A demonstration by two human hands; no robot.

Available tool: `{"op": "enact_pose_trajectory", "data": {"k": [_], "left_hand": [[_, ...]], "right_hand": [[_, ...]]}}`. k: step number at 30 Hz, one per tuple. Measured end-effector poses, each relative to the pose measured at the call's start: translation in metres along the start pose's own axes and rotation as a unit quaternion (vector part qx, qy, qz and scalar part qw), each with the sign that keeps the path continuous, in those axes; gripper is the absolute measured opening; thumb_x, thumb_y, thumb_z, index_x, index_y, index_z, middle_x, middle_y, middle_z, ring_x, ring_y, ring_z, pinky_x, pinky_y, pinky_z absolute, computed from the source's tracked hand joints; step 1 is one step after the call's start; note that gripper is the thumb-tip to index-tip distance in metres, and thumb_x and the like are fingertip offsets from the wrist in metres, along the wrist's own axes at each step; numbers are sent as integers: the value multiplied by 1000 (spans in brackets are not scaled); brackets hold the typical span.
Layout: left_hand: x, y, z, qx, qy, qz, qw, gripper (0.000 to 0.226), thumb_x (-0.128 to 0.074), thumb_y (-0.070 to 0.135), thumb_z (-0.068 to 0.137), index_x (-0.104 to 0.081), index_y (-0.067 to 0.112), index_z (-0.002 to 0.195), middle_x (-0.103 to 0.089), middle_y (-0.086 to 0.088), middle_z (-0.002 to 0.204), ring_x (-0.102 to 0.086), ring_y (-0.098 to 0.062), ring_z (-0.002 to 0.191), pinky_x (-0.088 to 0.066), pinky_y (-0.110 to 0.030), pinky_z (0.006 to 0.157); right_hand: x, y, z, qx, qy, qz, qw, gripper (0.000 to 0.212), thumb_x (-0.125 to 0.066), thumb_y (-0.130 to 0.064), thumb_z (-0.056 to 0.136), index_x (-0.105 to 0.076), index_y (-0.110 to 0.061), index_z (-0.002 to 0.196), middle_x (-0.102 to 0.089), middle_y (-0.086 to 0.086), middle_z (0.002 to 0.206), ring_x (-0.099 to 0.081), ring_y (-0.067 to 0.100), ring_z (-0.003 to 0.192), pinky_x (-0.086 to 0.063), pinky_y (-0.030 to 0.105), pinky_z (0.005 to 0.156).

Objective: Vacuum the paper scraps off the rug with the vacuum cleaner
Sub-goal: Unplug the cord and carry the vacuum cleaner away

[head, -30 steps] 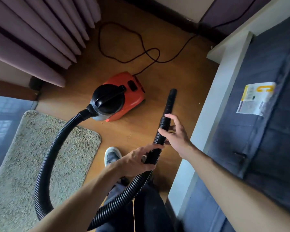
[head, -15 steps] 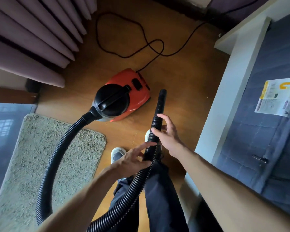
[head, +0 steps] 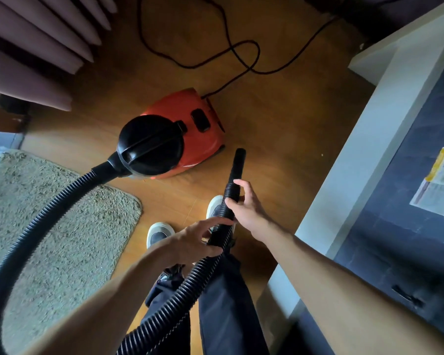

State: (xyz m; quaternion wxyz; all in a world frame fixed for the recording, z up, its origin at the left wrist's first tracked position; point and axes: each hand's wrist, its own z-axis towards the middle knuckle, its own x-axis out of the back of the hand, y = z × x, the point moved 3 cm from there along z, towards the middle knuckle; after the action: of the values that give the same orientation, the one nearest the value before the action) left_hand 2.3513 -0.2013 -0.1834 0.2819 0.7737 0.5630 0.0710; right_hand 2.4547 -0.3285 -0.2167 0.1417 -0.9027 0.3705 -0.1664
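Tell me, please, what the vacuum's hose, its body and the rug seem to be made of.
Hose: likely flexible black plastic, matte; close ribbing. Body: hard moulded plastic, glossy red shell with a black top; light glints on it. Rug: beige textile with shaggy pile, fibre unclear; tufted, uneven surface.

Red vacuum cleaner (head: pixel 185 129), beige rug (head: pixel 62 226)

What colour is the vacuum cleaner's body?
The vacuum cleaner body is orange-red, its dome black; the head view shows it.

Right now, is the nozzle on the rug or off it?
Off. The nozzle is over wood floor beside the vacuum, apart from the rug; the left hand and right hand hold the hose.
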Motion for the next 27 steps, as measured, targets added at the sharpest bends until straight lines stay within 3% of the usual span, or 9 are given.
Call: {"op": "enact_pose_trajectory", "data": {"k": [1,3,5,7,9,12,20,24,27], "left_hand": [[1,0,4,4,-4,15,1000,62,-65,15,91,-43,57,130,-55,6,117,-63,-4,86,-53,-19,59],[1,-2,11,17,-12,46,999,61,-65,20,92,-40,59,132,-51,6,123,-61,-12,104,-53,-20,65],[0,-5,15,35,-28,54,998,62,-66,23,91,-38,62,130,-51,3,126,-61,-20,108,-60,-34,72],[-3,-6,19,41,-39,69,996,62,-66,24,90,-37,63,130,-52,1,130,-59,-21,113,-59,-40,83],[-5,-4,23,33,-37,75,996,63,-65,23,91,-37,60,134,-49,4,134,-55,-17,119,-53,-30,88],[-7,-2,31,25,-33,74,996,63,-64,21,93,-37,54,140,-47,10,127,-52,-11,118,-41,-10,73],[2,0,36,44,-29,42,998,63,-64,24,93,-36,59,137,-48,9,125,-53,-12,119,-44,-17,77],[8,-2,36,41,-21,23,999,61,-64,21,92,-40,57,135,-46,10,122,-54,-16,119,-45,-11,70],[11,-3,33,39,-19,15,999,61,-64,21,92,-41,57,135,-47,6,124,-53,-19,122,-52,-19,75]], "right_hand": [[0,1,5,-6,6,-39,999,51,-58,-21,94,-37,-36,138,-55,6,120,-61,18,93,-56,32,74],[1,-5,14,40,31,-212,976,60,-61,-22,91,-32,-29,143,-46,9,129,-54,23,103,-48,31,78],[-3,-19,21,153,54,-388,907,78,-67,-15,86,-23,-20,150,-35,11,142,-45,27,122,-47,33,91],[-12,-37,28,232,47,-455,859,96,-72,-5,80,-12,-15,155,-24,12,154,-36,30,135,-45,38,103],[-20,-58,39,267,42,-470,840,104,-72,-1,78,-4,-12,157,-11,13,162,-26,30,145,-39,43,111],[-31,-90,52,290,38,-475,830,103,-68,1,78,-1,-7,156,-3,13,164,-16,29,150,-31,45,117],[-45,-120,71,242,7,-558,794,100,-62,-5,82,6,-5,155,13,11,164,2,26,152,-18,49,121],[-47,-124,73,196,-2,-597,778,105,-64,-11,82,11,-7,155,18,9,163,1,25,152,-7,59,119],[-44,-129,74,194,-10,-624,757,106,-65,-15,81,11,-7,155,17,10,163,2,25,152,-3,61,118]]}}
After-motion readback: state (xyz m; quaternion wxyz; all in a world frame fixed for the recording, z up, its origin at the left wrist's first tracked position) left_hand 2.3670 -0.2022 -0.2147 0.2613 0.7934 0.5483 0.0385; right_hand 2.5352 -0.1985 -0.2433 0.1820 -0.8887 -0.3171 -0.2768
